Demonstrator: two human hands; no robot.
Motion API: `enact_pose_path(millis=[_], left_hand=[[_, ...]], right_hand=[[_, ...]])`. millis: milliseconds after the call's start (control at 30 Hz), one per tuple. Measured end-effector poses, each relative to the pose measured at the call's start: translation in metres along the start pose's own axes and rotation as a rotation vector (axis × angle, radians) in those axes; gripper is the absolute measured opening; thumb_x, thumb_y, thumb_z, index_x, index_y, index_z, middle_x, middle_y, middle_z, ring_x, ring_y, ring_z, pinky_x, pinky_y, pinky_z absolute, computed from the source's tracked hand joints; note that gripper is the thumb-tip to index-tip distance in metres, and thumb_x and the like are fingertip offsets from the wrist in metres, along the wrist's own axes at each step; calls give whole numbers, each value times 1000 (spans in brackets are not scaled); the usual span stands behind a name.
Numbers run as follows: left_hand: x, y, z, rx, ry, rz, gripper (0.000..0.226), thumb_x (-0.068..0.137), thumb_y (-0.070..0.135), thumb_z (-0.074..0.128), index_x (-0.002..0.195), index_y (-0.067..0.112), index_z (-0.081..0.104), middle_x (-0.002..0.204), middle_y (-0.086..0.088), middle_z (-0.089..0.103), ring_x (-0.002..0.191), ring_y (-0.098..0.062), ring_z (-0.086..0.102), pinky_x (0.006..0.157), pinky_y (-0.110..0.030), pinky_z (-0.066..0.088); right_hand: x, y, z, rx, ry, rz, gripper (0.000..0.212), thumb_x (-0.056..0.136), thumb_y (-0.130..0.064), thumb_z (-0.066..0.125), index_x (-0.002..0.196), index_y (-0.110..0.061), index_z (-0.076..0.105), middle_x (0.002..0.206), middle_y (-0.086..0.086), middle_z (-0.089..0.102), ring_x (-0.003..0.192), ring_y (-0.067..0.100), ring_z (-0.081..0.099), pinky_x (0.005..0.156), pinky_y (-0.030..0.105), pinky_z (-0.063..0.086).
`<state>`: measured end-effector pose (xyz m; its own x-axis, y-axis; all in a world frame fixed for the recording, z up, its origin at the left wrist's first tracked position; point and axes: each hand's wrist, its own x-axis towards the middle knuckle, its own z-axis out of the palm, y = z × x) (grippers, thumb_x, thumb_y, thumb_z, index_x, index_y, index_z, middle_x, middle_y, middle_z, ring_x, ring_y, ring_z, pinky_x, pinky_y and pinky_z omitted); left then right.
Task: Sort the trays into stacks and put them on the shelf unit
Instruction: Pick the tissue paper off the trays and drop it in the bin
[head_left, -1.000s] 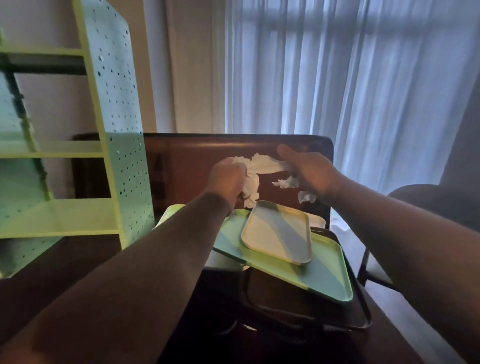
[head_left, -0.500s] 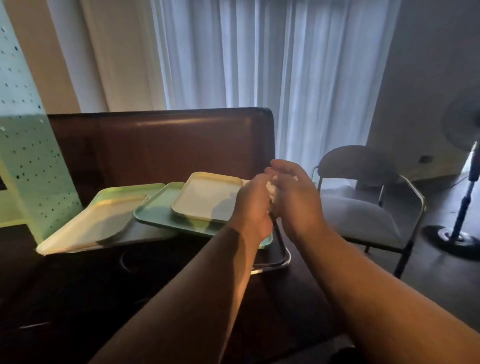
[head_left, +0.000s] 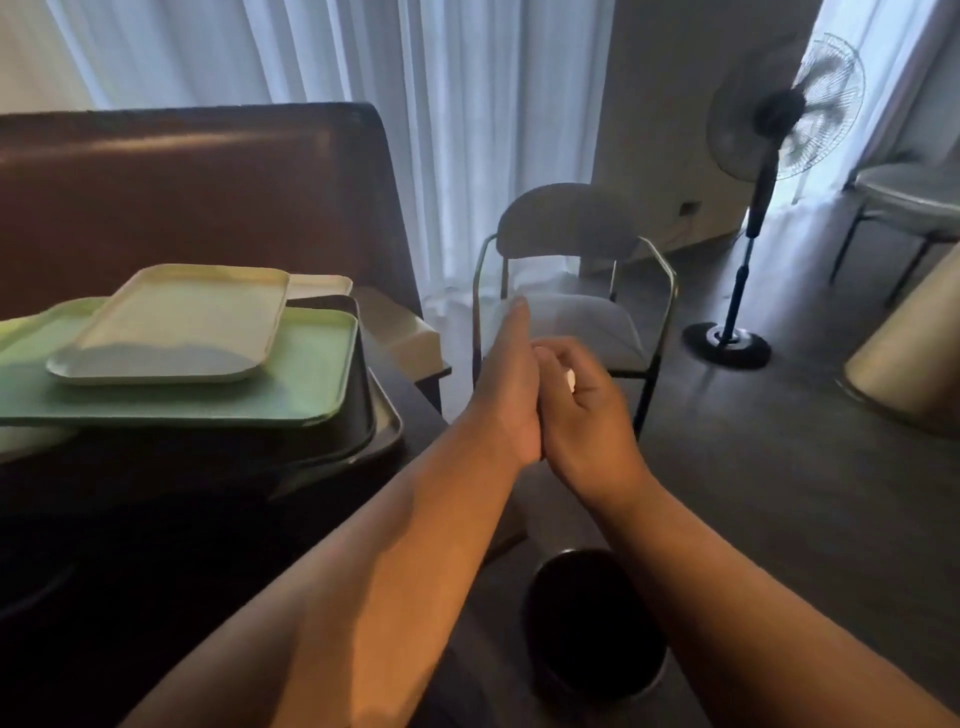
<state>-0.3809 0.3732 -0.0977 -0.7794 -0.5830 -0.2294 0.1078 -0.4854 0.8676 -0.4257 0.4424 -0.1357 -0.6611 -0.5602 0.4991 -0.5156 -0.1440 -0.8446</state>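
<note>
Clearly the sorting is not begun: the trays (head_left: 176, 358) lie in a mixed pile at nine o'clock, untouched, while the left hand (head_left: 506, 384) and right hand (head_left: 582, 410) press together around something small and white.

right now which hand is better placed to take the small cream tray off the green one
Left, probably. The left hand is on the side nearer the cream tray, which lies atop the green tray. The right hand sits farther away, curled around something white, likely a tissue scrap.
</note>
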Motion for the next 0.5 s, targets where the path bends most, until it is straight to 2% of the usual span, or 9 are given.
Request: enact_pose_path(millis=[100, 167, 233, 300, 400, 500], left_hand=[[23, -35, 10, 134, -39, -90, 66, 94, 64, 47, 114, 6, 70, 102, -13, 74, 99, -22, 72, 89, -40, 56], [35, -57, 16, 309, -47, -145, 55, 94, 62, 48, 104, 13, 70, 100, -10, 72, 96, -24, 69, 83, -38, 53], [47, -78, 19, 602, -115, -218, 54, 85, 62, 51, 107, 16, 70, 117, -12, 68, 113, -32, 64, 96, -48, 50], [53, -92, 22, 856, -219, -281, 59, 86, 60, 44, 119, 17, 67, 132, -12, 62, 120, -36, 60, 96, -54, 51], [65, -99, 28, 1159, -344, -377, 66, 97, 60, 30, 133, 11, 57, 132, -14, 59, 106, -33, 67, 86, -48, 58], [84, -106, 31, 1402, -399, -450, 68, 95, 61, 35, 132, 8, 56, 125, -15, 65, 99, -38, 71, 87, -48, 59]], right_hand=[[-7, 31, -19, -31, 126, 104, 19, 103, -24, 46, 92, -23, 62, 86, -3, 67, 79, 7, 67, 67, 27, 53], [-12, 57, -30, 2, 213, 269, 23, 103, -19, 42, 88, -16, 60, 76, -6, 64, 64, -3, 61, 59, 22, 47], [-18, 93, -39, -42, 248, 388, 27, 104, -19, 41, 88, -7, 59, 73, -4, 63, 62, -1, 57, 60, 27, 45], [-26, 127, -43, -82, 236, 496, 27, 103, -22, 46, 85, -7, 59, 74, 1, 65, 67, 9, 58, 61, 31, 47], [-34, 162, -44, -86, 167, 593, 18, 93, -20, 54, 86, -4, 61, 75, 8, 71, 67, 14, 63, 57, 37, 52], [-38, 184, -46, -45, 210, 689, 25, 86, -21, 51, 92, 0, 62, 72, 8, 69, 66, 17, 63, 62, 39, 52]])
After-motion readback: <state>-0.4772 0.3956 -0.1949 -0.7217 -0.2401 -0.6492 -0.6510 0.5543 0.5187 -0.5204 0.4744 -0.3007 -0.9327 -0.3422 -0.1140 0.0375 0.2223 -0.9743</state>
